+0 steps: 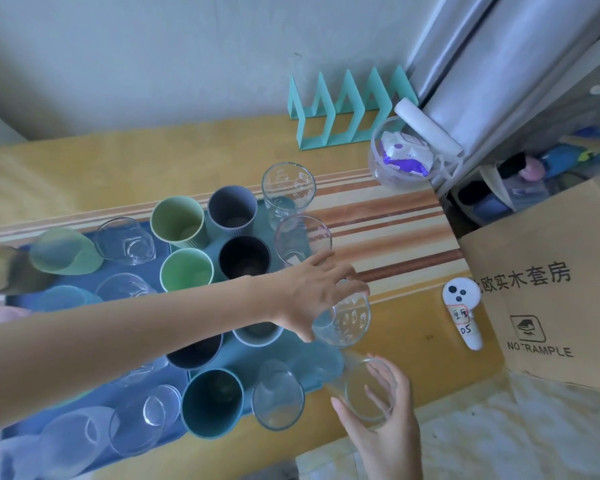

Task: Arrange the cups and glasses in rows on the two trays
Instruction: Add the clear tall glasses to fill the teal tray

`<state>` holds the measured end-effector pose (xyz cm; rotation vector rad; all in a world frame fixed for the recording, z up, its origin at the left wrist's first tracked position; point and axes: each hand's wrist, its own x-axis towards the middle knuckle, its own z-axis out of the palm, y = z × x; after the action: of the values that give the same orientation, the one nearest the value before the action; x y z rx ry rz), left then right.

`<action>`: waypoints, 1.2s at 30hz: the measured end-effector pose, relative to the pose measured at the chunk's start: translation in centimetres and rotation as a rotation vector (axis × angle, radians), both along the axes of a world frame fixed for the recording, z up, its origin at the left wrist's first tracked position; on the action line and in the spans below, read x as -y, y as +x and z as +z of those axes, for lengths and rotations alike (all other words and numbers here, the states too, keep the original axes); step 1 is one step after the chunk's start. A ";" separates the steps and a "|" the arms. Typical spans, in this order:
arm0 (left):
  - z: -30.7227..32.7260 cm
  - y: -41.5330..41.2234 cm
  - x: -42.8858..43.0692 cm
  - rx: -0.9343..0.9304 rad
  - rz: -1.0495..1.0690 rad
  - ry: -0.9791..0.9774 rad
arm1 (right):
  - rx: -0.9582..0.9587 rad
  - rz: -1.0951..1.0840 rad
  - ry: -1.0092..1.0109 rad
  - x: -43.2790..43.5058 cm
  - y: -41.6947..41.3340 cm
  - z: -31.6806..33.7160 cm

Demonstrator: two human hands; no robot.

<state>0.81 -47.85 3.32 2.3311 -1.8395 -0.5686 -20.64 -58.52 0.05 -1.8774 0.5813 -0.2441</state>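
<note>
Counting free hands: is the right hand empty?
No, the right hand has its fingers curled round a clear glass.

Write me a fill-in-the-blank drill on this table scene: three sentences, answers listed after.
1. The left hand and the right hand each hold a clear ____.
2. NO TRAMPLE is printed on the cardboard ____.
3. The packets lie inside a clear ____.
Missing words: glass (left's, right's); box; bowl.
</note>
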 end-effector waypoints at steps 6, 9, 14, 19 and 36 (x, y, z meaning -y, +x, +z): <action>-0.4 -0.6 -0.6 0.095 -0.042 -0.011 | -0.106 0.053 -0.084 -1.4 -0.7 -1.7; -0.3 -0.9 -0.9 0.156 -0.082 -0.001 | -0.131 0.095 -0.136 -2.3 -0.5 -1.8; -0.5 -1.3 -1.7 0.200 -0.101 0.046 | -0.179 0.098 -0.153 -2.1 -0.9 -1.7; -1.3 -1.3 -2.0 0.213 -0.056 0.059 | -0.195 0.109 -0.206 -2.3 -1.0 -1.7; -1.7 -1.6 -2.8 0.183 0.038 0.042 | -0.216 0.195 -0.274 -2.4 0.2 -2.3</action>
<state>-0.78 -45.00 1.60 2.5156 -1.8694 -0.4049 -20.45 -56.13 -2.30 -2.2282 0.5244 0.0093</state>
